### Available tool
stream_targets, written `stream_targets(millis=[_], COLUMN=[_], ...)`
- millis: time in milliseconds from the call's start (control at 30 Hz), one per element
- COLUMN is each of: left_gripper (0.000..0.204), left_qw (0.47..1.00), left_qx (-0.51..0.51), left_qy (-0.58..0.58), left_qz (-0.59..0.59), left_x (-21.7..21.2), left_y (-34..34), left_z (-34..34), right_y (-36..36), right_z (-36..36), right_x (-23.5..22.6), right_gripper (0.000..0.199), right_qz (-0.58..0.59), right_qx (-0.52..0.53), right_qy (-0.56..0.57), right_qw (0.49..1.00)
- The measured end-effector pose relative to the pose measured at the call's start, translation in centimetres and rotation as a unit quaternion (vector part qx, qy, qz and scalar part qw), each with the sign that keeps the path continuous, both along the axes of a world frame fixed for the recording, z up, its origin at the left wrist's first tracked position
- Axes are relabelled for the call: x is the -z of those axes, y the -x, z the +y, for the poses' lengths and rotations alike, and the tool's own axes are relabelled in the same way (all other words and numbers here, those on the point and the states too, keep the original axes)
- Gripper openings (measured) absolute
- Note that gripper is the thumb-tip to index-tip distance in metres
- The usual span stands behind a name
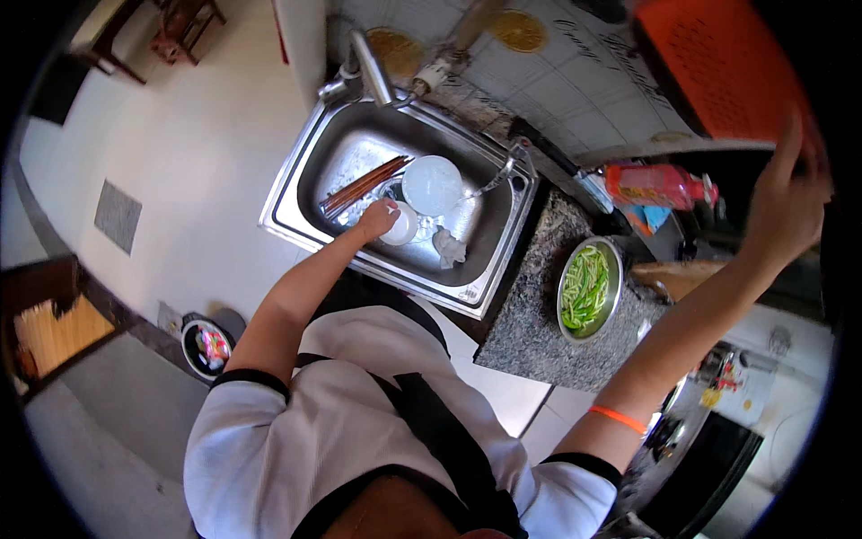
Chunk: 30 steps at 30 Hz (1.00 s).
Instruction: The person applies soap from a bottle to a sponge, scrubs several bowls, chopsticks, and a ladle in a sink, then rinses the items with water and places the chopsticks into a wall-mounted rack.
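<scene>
Inside the steel sink (285, 211), my left hand (381, 218) is closed on the rim of a small white bowl (401, 226). A larger pale round bowl (432, 185) sits beside it, touching or nearly so. Left of these lies a bundle of brown chopsticks (364, 187), and a crumpled whitish cloth (448, 248) rests to the right. My right hand (792, 202) is raised at the far right, fingers bent around the lower edge of an orange-red perforated plastic box (718, 67). Some of those fingers are dim and partly hidden.
A steel bowl of sliced green vegetables (585, 289) stands on the granite counter (516, 337). Behind it are a pink-red bottle (654, 185) and a wooden board (678, 278). The faucet (370, 67) overhangs the sink's back left. A bin (208, 346) stands on the floor at left.
</scene>
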<state>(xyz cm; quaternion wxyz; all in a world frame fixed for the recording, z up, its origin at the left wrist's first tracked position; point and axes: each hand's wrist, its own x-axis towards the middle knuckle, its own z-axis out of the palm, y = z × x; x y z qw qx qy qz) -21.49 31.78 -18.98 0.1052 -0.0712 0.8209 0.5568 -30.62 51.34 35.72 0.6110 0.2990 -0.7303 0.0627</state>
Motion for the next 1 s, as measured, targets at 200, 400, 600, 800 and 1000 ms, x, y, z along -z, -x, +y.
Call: stream_targets(millis=[200, 400, 600, 800, 1000], left_gripper=[0.03, 0.035, 0.043, 0.031, 0.024], left_qw=[0.991, 0.95, 0.9, 0.853, 0.836], left_qx=[-0.033, -0.047, -0.047, -0.024, 0.07], left_qy=[0.051, 0.205, 0.388, 0.503, 0.512], left_qz=[-0.119, -0.231, -0.194, -0.137, -0.183], left_x=[3.5, 3.4, 4.0, 7.6, 5.1], left_y=[-2.3, -1.1, 1.7, 3.2, 3.5], left_z=[-2.5, -2.5, -4.2, -4.9, -6.5], right_y=[-4.6, -6.6, -3.0, -2.9, -4.5], right_z=[-1.6, 2.7, 1.7, 1.0, 3.6], right_x=[24.7, 50.1, 57.2, 57.4, 57.8], right_gripper=[0.026, 0.031, 0.031, 0.035, 0.044], right_qz=[-0.725, -0.866, -0.829, -0.807, -0.81], right_qx=[-0.101, -0.008, 0.072, 0.127, 0.075], right_qy=[0.052, 0.406, 0.464, 0.423, 0.464], right_qw=[0.68, 0.291, 0.303, 0.393, 0.351])
